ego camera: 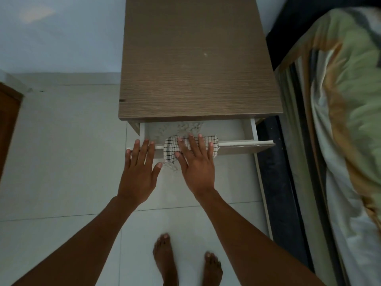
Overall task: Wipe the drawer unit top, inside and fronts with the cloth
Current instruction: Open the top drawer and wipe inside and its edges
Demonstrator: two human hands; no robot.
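A brown wood-grain drawer unit (198,65) stands ahead of me, its top bare and faintly smudged. Its top drawer (235,133) is pulled partly out, with a white inside. A white cloth with a black check (171,150) hangs over the drawer's front edge, fringe dangling. My right hand (196,162) lies flat on the cloth, fingers spread, pressing it against the front edge. My left hand (140,168) rests with spread fingers on the drawer front's left end, holding nothing.
A bed with a green and orange cover (338,120) stands close on the right, its dark base (276,178) beside the unit. White floor tiles (61,162) lie left and below. My bare feet (185,263) stand in front. A brown wooden edge (8,124) shows far left.
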